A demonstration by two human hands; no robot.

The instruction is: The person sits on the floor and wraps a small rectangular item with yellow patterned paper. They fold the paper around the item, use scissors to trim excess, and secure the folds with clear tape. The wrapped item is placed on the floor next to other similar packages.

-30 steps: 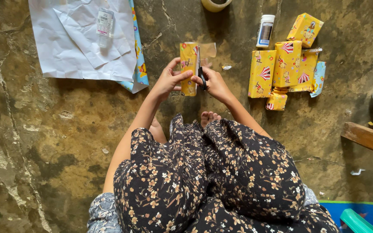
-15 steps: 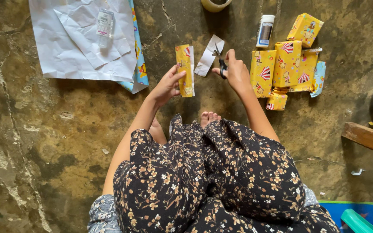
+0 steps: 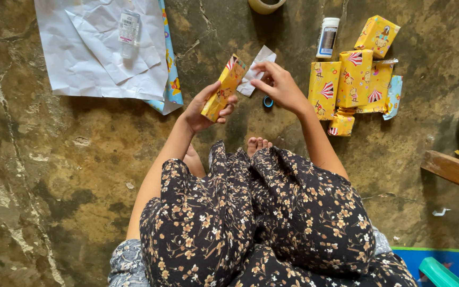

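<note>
My left hand [image 3: 204,109] grips a small box wrapped in yellow patterned paper [image 3: 224,86], tilted with its top end pointing up and to the right. My right hand [image 3: 278,87] is just right of the box and pinches a white scrap of paper [image 3: 257,69] between thumb and fingers. A blue scissor handle ring [image 3: 268,101] shows under that hand; I cannot tell whether the hand holds it or it lies on the floor. Both hands hover over the stained concrete floor in front of my floral-skirted knees.
A sheet of wrapping paper [image 3: 94,58], white side up, lies far left with a small clear bottle [image 3: 128,26] on it. A tape roll [image 3: 264,5] and a white bottle [image 3: 328,37] sit at the top. Several wrapped yellow boxes [image 3: 354,79] are piled at right. A wooden piece [image 3: 452,170] juts in at right.
My hands were together on the box with scissors. The right hand pulled away with a cut white scrap, and the left hand has tilted the box.
</note>
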